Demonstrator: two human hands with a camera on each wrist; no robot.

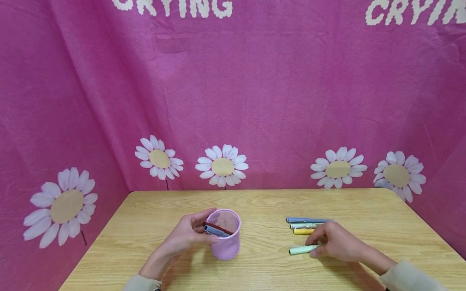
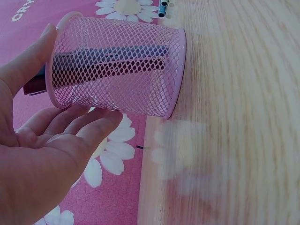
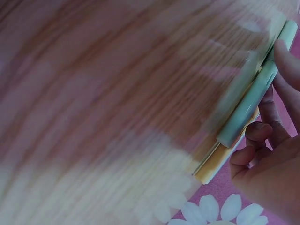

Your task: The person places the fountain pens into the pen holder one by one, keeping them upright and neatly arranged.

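Note:
A pink mesh pen cup (image 1: 226, 249) stands upright on the table, left of centre. My left hand (image 1: 185, 235) holds it near the rim, the thumb on the near side and the fingers on the far side. Inside lean a dark red pen (image 1: 223, 228) and a grey-blue pen (image 1: 215, 231), both also visible through the mesh (image 2: 117, 89) in the left wrist view. My right hand (image 1: 340, 245) pinches a light green pen (image 1: 301, 250) between thumb and fingers, low over the table. In the right wrist view this green pen (image 3: 246, 108) overlaps a yellow pen (image 3: 211, 165).
Just beyond the right hand lie a blue pen (image 1: 303, 220), another pale green pen (image 1: 303, 226) and the yellow pen (image 1: 303, 232), roughly parallel. A pink cloth (image 1: 269, 101) with daisies hangs behind and beside the wooden table (image 1: 265, 266).

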